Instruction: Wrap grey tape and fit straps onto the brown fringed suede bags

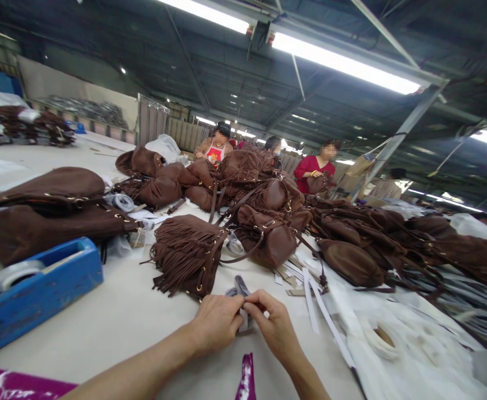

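My left hand (217, 322) and my right hand (273, 325) meet at the near middle of the white table (114, 316). Both pinch a small grey strip of material (240, 289) between thumbs and fingers. Just beyond the strip lies a brown fringed bag (187, 253) with gold hardware. A magenta scrap (246, 378) lies below my hands.
Piles of brown bags (268, 222) cover the table's middle and right. A blue tape dispenser (35, 289) stands at near left. White paper strips (310, 300) and a tape roll (382, 336) lie to the right. Three people (316, 166) work at the far end.
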Demonstrator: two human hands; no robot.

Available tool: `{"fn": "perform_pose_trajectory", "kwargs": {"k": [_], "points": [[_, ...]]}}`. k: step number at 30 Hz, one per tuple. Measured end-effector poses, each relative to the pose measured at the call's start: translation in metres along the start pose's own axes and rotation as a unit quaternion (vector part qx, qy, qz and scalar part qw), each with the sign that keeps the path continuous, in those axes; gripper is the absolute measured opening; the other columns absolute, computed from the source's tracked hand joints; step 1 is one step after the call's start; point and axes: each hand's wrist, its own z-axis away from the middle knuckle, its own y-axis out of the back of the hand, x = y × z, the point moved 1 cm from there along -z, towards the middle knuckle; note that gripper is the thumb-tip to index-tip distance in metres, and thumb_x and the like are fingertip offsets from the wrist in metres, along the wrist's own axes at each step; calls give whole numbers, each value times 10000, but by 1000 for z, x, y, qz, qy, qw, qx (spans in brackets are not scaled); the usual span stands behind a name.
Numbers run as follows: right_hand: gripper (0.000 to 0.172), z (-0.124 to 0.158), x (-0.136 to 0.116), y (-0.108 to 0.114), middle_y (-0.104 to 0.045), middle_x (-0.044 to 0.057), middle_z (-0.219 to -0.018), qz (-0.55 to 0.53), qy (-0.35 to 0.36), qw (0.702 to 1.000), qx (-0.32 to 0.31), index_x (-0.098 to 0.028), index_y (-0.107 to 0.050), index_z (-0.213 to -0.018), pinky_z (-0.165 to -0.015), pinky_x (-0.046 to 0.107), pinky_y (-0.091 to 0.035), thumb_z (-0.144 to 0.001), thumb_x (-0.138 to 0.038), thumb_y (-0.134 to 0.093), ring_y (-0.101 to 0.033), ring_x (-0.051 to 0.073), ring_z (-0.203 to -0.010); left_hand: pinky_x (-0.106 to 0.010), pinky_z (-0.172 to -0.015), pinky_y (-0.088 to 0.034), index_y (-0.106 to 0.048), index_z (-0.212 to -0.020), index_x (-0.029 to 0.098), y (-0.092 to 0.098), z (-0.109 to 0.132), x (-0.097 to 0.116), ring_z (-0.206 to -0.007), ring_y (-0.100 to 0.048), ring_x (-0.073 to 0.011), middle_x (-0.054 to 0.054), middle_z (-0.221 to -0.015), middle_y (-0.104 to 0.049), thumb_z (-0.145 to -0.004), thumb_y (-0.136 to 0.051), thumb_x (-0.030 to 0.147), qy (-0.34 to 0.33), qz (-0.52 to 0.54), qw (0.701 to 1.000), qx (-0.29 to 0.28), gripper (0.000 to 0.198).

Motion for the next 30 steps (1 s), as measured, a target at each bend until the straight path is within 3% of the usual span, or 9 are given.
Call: {"fn": "perform_pose_trajectory", "kwargs": {"k": [2, 7, 16, 24, 27, 30], "points": [[175, -2, 0, -2, -581, -14, -677, 4, 17, 1000, 0, -205, -568, -702, -635, 251, -403, -866, -236, -517, -543, 158, -659, -386, -790, -498, -554, -1028, 223, 0, -1, 0, -929, -660, -294, -62, -966, -697, -825, -460, 250, 7, 0, 1000, -1, 226], [176, -7, -2, -6, -577, -9, -695, 86, 87, 992, 4, -214, -515, -741, -628, 243, -398, -902, -188, -446, -556, 153, -659, -373, -803, -486, -565, -1020, 230, 7, -3, 0, -955, -654, -295, -58, -985, -703, -771, -491, 251, 19, 41, 999, 0, 260], [191, -8, -2, -10, -535, -13, -681, 149, 198, 967, 56, -222, -463, -756, -586, 238, -377, -941, -189, -427, -538, 142, -620, -290, -699, -434, -704, -886, 291, 15, -11, -6, -886, -649, -262, -5, -887, -715, -738, -529, 315, 41, 139, 987, -76, 231], [217, 7, -10, -1, -520, -17, -687, 130, 236, 963, 25, -225, -435, -753, -562, 211, -398, -946, -134, -392, -521, 119, -599, -258, -639, -371, -726, -841, 274, 6, -10, -7, -837, -625, -238, -10, -838, -710, -761, -558, 405, 38, 177, 983, -39, 228], [215, 13, -7, 1, -588, 9, -737, 166, 278, 946, 3, -212, -500, -793, -586, 210, -428, -960, -135, -389, -561, 126, -644, -256, -628, -355, -724, -832, 250, 3, -11, -8, -815, -615, -222, -24, -832, -706, -751, -546, 314, 25, 174, 984, -32, 205], [231, 18, 0, 2, -667, 45, -824, 249, 342, 906, -7, -199, -573, -860, -631, 237, -449, -975, -149, -379, -598, 152, -712, -243, -618, -349, -717, -822, 222, 1, -14, -11, -784, -594, -199, -21, -799, -685, -737, -545, 265, 18, 203, 978, -52, 197]]}}
